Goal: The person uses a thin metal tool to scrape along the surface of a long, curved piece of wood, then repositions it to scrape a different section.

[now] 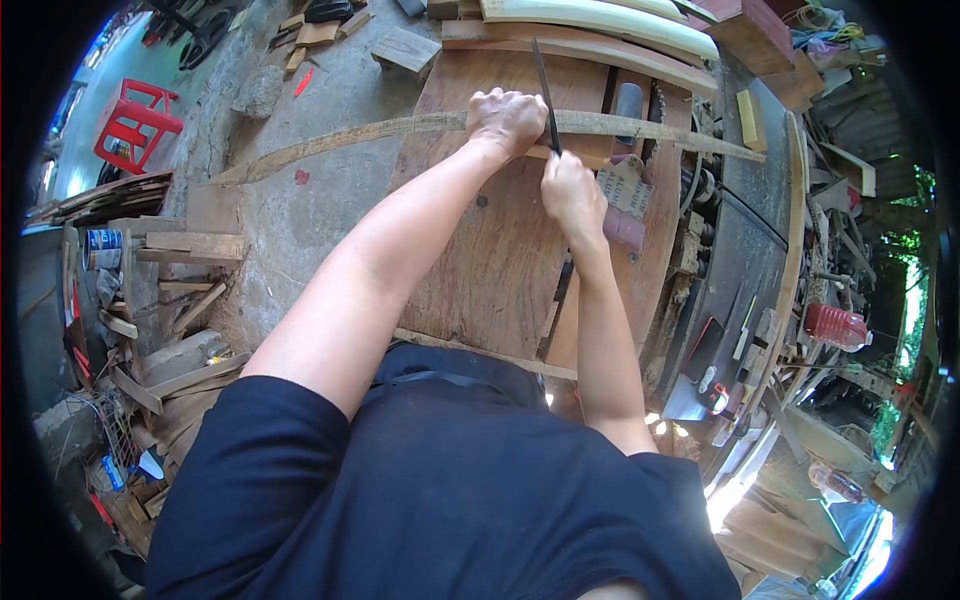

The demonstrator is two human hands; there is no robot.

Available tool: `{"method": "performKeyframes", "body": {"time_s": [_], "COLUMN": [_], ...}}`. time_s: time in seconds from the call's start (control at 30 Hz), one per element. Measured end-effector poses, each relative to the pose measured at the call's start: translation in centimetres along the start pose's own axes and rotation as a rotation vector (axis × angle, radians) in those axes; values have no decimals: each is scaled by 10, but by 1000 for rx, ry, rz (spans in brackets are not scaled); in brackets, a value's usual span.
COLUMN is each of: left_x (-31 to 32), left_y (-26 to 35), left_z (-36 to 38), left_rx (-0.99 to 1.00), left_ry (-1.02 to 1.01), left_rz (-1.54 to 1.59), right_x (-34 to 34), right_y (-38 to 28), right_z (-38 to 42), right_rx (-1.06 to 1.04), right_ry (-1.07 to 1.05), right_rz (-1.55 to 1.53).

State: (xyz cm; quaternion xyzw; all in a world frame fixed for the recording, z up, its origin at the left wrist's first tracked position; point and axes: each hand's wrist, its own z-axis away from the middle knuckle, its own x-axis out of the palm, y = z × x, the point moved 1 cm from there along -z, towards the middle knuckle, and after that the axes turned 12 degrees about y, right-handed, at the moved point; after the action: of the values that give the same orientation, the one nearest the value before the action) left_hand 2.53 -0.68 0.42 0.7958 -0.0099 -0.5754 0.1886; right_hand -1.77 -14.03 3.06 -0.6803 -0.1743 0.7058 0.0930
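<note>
My left hand [507, 122] is closed over a long, slightly curved wooden strip [390, 131], pressing it against the brown wooden workbench [470, 240]. The strip runs crosswise, past both sides of the bench top. Just right of that hand, my right hand [576, 195] grips a handsaw [546, 95] by its handle, which the fingers hide. Its narrow dark blade points away from me and crosses the strip, close beside my left knuckles. Next to my right hand lies a piece of printed sandpaper [622, 187], with a reddish sanding block [625, 229] below it.
Curved timber pieces [600, 15] are stacked across the bench's far end. A grey cylinder [629, 103] sits on the bench at right, near machinery. At left are a red plastic stool [140, 125] and wood offcuts [195, 243]. A red-tinted jug [837, 327] stands far right.
</note>
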Motion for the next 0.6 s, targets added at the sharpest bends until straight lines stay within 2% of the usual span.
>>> {"method": "performKeyframes", "body": {"time_s": [0.13,0.37,0.53,0.6], "left_x": [-3,1,1,3], "left_y": [-6,-3,-8,-5], "left_z": [0,1,1,3], "left_rx": [17,64,25,92], "left_ry": [6,9,-6,24], "left_rz": [-8,-21,-4,-29], "right_x": [-13,7,-6,-6], "right_y": [11,-2,6,6], "right_z": [38,-13,24,20], "right_rx": [20,2,18,20], "right_ry": [-58,8,-54,-24], "right_rz": [-9,-53,-80,-76]}}
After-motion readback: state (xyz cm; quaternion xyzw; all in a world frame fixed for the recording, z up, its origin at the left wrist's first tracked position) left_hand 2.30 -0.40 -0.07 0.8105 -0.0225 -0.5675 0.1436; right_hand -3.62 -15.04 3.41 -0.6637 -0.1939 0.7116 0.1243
